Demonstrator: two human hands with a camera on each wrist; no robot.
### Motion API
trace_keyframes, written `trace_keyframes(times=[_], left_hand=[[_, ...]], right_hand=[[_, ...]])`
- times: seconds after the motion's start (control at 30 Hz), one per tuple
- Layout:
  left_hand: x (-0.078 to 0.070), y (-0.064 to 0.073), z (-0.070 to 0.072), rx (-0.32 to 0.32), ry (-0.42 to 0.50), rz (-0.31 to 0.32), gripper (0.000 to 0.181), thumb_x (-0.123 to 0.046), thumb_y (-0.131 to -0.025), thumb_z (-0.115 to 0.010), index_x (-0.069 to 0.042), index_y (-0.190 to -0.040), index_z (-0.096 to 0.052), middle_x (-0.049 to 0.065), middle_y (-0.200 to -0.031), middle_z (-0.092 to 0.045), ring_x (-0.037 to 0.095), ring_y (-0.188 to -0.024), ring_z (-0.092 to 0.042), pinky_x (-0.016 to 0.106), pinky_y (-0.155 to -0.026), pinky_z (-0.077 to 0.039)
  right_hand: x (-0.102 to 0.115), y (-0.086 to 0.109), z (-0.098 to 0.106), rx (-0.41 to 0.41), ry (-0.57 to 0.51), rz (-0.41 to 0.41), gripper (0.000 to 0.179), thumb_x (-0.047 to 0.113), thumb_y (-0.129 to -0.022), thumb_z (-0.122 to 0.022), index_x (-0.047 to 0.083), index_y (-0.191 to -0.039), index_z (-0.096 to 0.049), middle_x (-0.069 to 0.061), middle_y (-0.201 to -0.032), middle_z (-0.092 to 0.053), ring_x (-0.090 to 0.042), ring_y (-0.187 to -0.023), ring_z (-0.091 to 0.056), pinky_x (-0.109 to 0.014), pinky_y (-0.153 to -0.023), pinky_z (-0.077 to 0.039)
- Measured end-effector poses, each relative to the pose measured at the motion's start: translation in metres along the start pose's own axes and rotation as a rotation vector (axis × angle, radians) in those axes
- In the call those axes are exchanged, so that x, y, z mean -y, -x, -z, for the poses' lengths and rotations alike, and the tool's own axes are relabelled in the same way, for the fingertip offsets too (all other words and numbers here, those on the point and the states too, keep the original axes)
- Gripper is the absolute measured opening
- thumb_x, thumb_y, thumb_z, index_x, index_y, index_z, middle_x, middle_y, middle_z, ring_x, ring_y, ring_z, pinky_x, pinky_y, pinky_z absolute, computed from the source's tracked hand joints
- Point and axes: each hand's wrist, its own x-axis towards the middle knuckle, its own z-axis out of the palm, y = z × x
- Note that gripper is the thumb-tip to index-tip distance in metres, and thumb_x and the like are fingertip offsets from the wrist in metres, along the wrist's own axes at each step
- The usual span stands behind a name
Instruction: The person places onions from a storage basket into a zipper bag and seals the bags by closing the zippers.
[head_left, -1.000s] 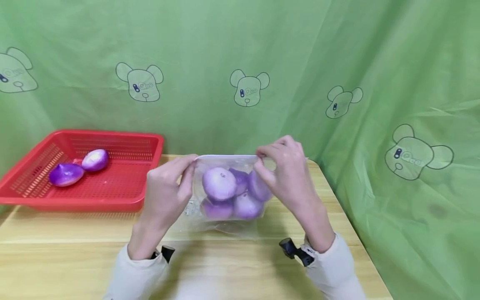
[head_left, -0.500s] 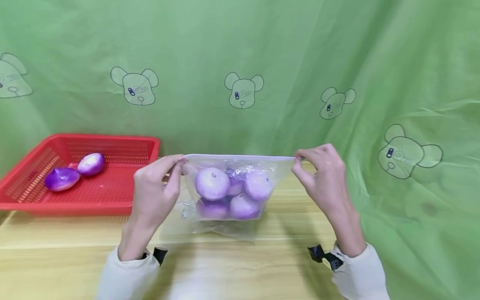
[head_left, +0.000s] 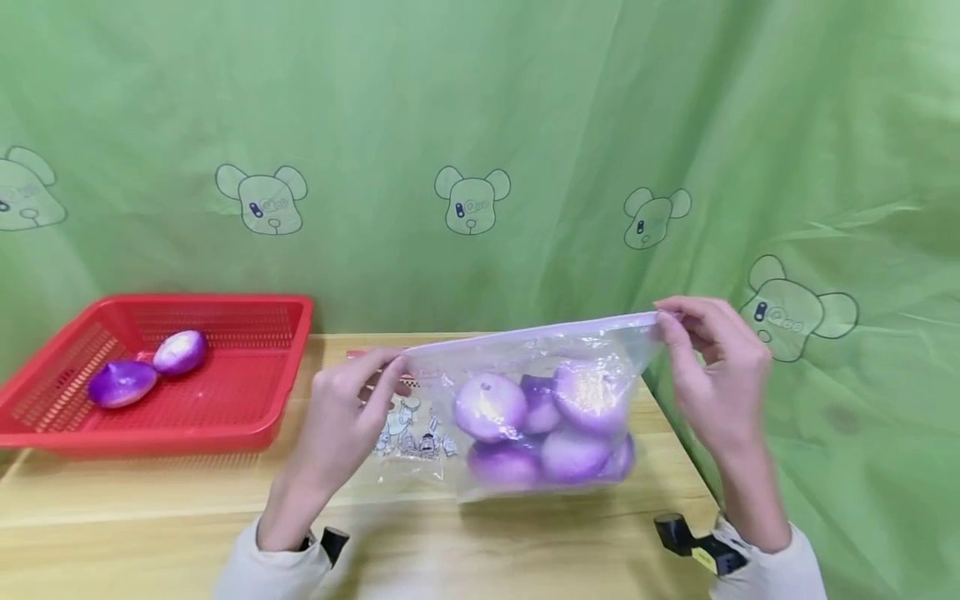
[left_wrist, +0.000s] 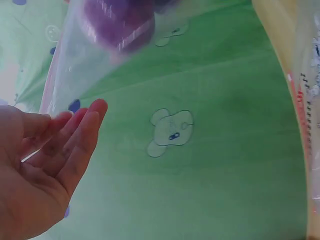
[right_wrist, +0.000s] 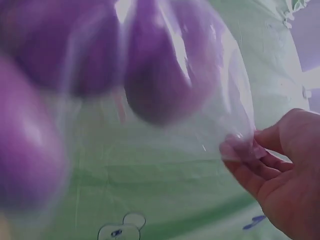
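A clear zip bag (head_left: pixel 536 346) hangs between both hands, its white top strip pulled taut and slanting up to the right. Several purple-and-white onions (head_left: pixel 491 407) fill its lower part. My left hand (head_left: pixel 348 417) pinches the bag's left top corner between thumb and fingertips. At the opposite top corner, my right hand (head_left: pixel 716 379) pinches the strip in the same way. The right wrist view shows the thumb and fingers of the right hand (right_wrist: pixel 280 170) gripping the plastic, with onions (right_wrist: pixel 170 75) close to the camera.
A red plastic basket (head_left: pixel 217 417) stands at the table's left with two onions (head_left: pixel 122 383) inside. Flat on the wooden table (head_left: pixel 465 550), behind the held bag, lies clear packaging (head_left: pixel 408 433) with printed cartoon figures. A green curtain (head_left: pixel 480 275) closes off the back and right side.
The right hand has slid along the strip to the right corner, stretching the top. Then both hands have carried the bag to the right, and its right end now sits higher, uncovering the printed packaging.
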Motion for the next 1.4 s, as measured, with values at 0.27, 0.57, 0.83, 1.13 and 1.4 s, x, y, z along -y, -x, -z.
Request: trace_keyframes(times=[0.27,0.57,0.83,1.13,1.4], left_hand=[[0.038,0.024,-0.002,0.342,-0.213,0.197,0.018,-0.016,-0.098,-0.063,-0.011,-0.115,-0.07,0.005,-0.103,-0.074,0.018,-0.089,-0.072,0.031,-0.073,-0.06],[0.09,0.051,-0.017,0.589,-0.393,0.315,0.037,-0.015,-0.094,-0.069,-0.001,-0.127,-0.061,0.02,-0.125,-0.062,0.037,-0.115,-0.06,0.051,-0.096,-0.052],[0.092,0.071,-0.016,0.796,-0.372,0.445,0.042,-0.018,-0.093,-0.069,-0.005,-0.132,-0.06,0.021,-0.129,-0.057,0.04,-0.115,-0.056,0.058,-0.096,-0.049],[0.089,0.068,-0.005,0.853,-0.365,0.453,0.045,-0.011,-0.083,-0.077,-0.007,-0.127,-0.063,0.016,-0.121,-0.058,0.037,-0.111,-0.055,0.059,-0.091,-0.051],[0.093,0.067,-0.004,0.835,-0.261,0.441,0.041,-0.006,-0.079,-0.079,-0.002,-0.117,-0.066,0.017,-0.122,-0.062,0.037,-0.112,-0.056,0.057,-0.097,-0.048]], right_hand=[[-0.067,-0.013,0.001,0.048,0.171,-0.292,0.022,0.005,-0.098,-0.06,-0.005,-0.116,-0.067,-0.009,-0.104,-0.062,-0.011,-0.088,-0.062,-0.009,-0.078,-0.051],[-0.161,-0.02,-0.026,0.366,0.332,-0.54,0.044,0.017,-0.106,-0.043,-0.007,-0.142,-0.044,-0.033,-0.133,-0.052,-0.043,-0.115,-0.054,-0.046,-0.092,-0.052],[-0.126,-0.008,-0.06,0.719,0.401,-0.474,0.065,0.026,-0.103,-0.052,-0.005,-0.153,-0.024,-0.035,-0.157,-0.017,-0.055,-0.142,-0.018,-0.072,-0.111,-0.017],[-0.036,0.057,-0.138,0.993,0.284,-0.646,0.051,0.029,-0.1,-0.059,-0.004,-0.137,-0.05,-0.017,-0.092,-0.064,-0.018,-0.058,-0.055,-0.03,-0.045,-0.05],[-0.044,0.098,-0.203,0.919,0.433,-0.839,0.047,0.04,-0.096,-0.063,-0.003,-0.114,-0.057,-0.014,-0.082,-0.062,-0.018,-0.056,-0.049,-0.028,-0.046,-0.043]])
